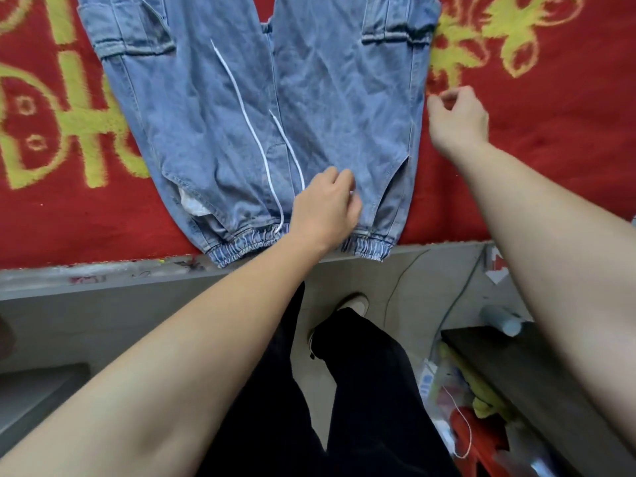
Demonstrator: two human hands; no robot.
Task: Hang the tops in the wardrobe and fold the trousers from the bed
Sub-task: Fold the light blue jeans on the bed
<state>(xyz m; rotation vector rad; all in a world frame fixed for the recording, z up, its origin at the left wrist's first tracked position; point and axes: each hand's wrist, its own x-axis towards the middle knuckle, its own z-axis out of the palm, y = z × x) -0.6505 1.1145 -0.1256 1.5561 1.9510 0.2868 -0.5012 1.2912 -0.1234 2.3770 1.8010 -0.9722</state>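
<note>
Head view: blue jeans (344,98) lie flat on the bed's red blanket (550,149), waistband at the near edge, white drawstring (241,105) trailing up the denim. Your left hand (323,204) rests on the jeans just past the waistband, fingers curled; whether it grips cloth cannot be told. Your right hand (457,115) hovers just right of the jeans, fingers loosely curled, holding nothing.

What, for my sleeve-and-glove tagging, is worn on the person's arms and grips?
Nothing that shows. The left forearm and right forearm are bare to the picture's edge, with no sleeves in view. The left grip and right grip are ungloved; no watch, bracelet or ring is visible.
</note>
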